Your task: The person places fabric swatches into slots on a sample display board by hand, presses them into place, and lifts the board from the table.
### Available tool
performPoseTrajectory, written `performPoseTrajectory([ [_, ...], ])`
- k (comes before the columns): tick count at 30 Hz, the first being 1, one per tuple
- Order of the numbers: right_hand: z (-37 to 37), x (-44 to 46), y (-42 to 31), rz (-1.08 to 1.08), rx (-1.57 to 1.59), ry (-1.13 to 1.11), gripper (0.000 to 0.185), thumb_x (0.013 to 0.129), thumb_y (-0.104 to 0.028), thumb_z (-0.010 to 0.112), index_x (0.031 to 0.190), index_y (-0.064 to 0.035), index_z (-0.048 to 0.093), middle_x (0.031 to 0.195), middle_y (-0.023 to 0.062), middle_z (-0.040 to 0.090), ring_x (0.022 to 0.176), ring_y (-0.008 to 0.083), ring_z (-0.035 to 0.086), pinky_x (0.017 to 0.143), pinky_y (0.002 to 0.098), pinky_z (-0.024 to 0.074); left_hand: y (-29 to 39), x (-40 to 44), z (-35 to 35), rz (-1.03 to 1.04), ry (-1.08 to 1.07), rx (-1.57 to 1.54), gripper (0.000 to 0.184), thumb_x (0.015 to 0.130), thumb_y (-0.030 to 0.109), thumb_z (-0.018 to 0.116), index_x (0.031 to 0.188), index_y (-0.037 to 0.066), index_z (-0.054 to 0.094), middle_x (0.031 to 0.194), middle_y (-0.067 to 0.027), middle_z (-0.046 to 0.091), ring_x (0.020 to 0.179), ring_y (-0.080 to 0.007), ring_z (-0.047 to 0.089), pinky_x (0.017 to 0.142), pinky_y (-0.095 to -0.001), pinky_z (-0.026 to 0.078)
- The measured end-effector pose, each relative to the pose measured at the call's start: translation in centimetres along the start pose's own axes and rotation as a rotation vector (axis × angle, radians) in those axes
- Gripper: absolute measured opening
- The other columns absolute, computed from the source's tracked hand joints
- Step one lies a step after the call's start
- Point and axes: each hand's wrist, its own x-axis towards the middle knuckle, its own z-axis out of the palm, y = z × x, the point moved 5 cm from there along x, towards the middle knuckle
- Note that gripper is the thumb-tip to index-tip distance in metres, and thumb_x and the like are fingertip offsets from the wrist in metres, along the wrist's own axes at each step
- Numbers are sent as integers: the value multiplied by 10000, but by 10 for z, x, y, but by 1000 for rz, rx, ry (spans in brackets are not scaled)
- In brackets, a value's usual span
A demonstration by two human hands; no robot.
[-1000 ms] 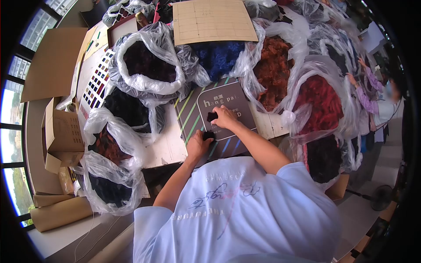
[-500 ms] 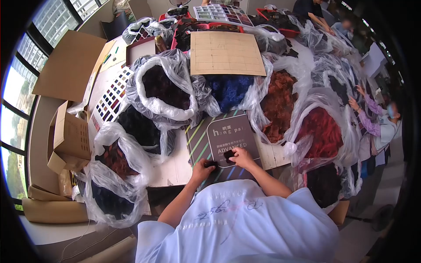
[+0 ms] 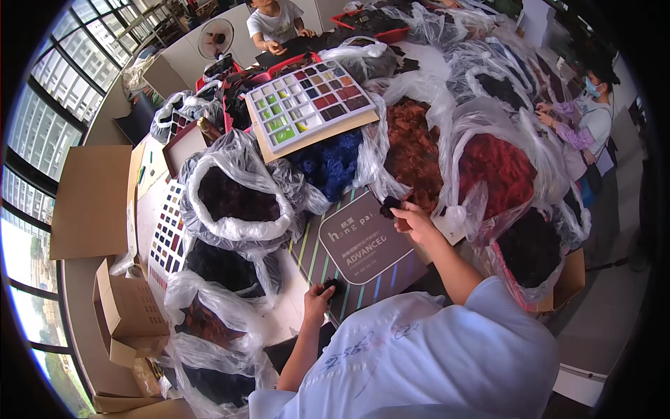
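A dark grey printed box (image 3: 370, 244) with coloured stripes lies on the table in front of me. My left hand (image 3: 319, 300) is closed on a small black tuft (image 3: 331, 285) at the box's lower left edge. Above the box's upper right part, my right hand (image 3: 413, 219) pinches another black tuft (image 3: 391, 204). Just beyond are open plastic bags of fluffy material: a blue one (image 3: 328, 164), a rust-brown one (image 3: 413, 150) and a red one (image 3: 495, 171).
A compartment tray (image 3: 307, 105) of colour samples rests on cardboard behind the blue bag. More bags ring the box. Cartons (image 3: 132, 307) stand at left, beside a swatch sheet (image 3: 166, 234). One person (image 3: 276, 24) sits across the table; another (image 3: 586, 119) stands at right.
The view has turned and now shows more of the far side. My right hand has moved with its tuft toward the box's upper right. My left hand stays near the box's left edge.
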Motion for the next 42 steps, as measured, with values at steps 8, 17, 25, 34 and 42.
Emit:
performPoseTrajectory([
  [8, -32, 90, -101, -186, 105, 16, 141, 871, -175, 710, 922, -113, 593, 775, 3, 631, 626, 128, 618, 553, 287, 523, 114, 58, 23, 28, -9, -327, 206, 849, 190, 757, 780, 140, 570, 687, 55, 554, 485, -46, 416, 421, -227, 312],
  [17, -23, 279, -226, -318, -47, -55, 156, 872, -172, 707, 937, -88, 593, 819, 15, 636, 645, 119, 631, 526, 264, 516, 308, 241, 7, 380, 434, -317, 218, 833, 214, 766, 865, 87, 591, 685, 27, 546, 465, -78, 440, 406, -229, 327],
  [25, -16, 338, -233, -89, -324, -103, 165, 871, -144, 697, 956, -50, 591, 809, 36, 634, 627, 130, 621, 493, 269, 518, 314, 267, -2, 152, 320, -269, 195, 853, 209, 748, 817, 98, 593, 657, 35, 515, 487, -76, 449, 408, -228, 317],
  [34, -17, 272, -297, -95, -578, -387, 123, 893, -166, 678, 884, -74, 597, 695, -19, 572, 551, 60, 542, 458, 215, 424, 346, 195, -13, 307, 245, -341, 138, 876, 121, 709, 812, 114, 586, 657, 40, 544, 439, -56, 428, 391, -210, 307],
  [42, -57, 87, -198, -122, -612, -300, 100, 866, -64, 683, 871, -58, 583, 719, -23, 583, 553, 42, 538, 462, 201, 433, 196, 28, -19, 389, 349, -237, 100, 860, 110, 728, 888, 79, 637, 750, 33, 621, 558, -18, 484, 466, -187, 367],
])
